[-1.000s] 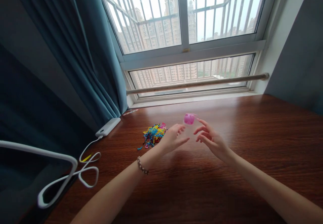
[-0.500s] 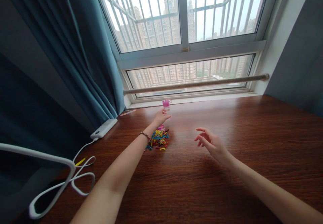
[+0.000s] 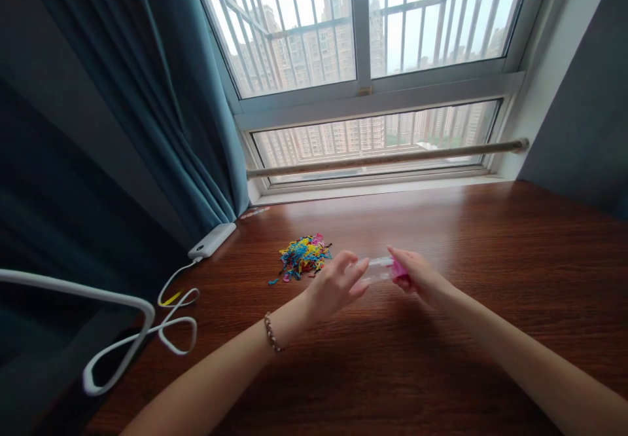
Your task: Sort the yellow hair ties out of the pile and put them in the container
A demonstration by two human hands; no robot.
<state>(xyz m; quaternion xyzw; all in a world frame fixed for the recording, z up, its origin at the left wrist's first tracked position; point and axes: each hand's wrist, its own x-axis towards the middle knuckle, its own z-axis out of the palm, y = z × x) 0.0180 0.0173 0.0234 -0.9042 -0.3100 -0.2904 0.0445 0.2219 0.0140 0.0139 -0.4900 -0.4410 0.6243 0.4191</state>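
Observation:
A clear plastic bottle [image 3: 377, 270] with a pink cap [image 3: 399, 271] lies sideways between my hands, just above the table. My left hand [image 3: 336, 285] has its fingers curled about the bottle's clear bottom end. At the other end, my right hand [image 3: 417, 275] is closed around the pink cap, hiding part of it. Left of the bottle, a loose pile of small colourful rubber-like bands or links [image 3: 305, 256] lies on the wood, in yellow, blue, pink, red and black; their exact kind is too small to make out.
A white power bank-like device [image 3: 212, 240] with a white cable [image 3: 179, 321] lies on the brown wooden table [image 3: 466, 357] at left, beside a blue curtain [image 3: 196, 128]. A rail [image 3: 392, 159] crosses the window behind. A small flat strip [image 3: 255, 212] lies near the curtain.
My left hand has brought the bottle from near the window toward me and rightward, tipping it onto its side. My right hand has closed on its pink cap. The view has shifted slightly.

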